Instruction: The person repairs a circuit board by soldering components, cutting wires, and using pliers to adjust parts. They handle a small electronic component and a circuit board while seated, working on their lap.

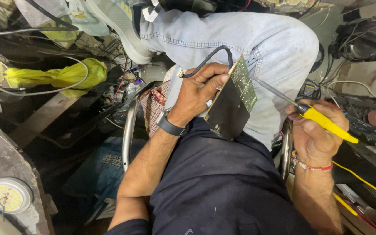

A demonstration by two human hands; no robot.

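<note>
My left hand (199,91) grips a green and brown circuit board (233,102), held tilted over my lap against my jeans-clad leg (257,41). A black cable (207,58) runs from the board over my fingers. My right hand (316,132) holds a soldering iron with a yellow handle (327,124); its metal tip (268,89) points at the board's right edge. A dark watch sits on my left wrist and a red thread band on my right wrist.
A chrome chair frame (129,130) curves at my left. A yellow plastic bag (62,76) and tangled wires lie on the left. A round LED panel (7,196) sits at the lower left. Cluttered tools and electronics fill the bench at right (370,122).
</note>
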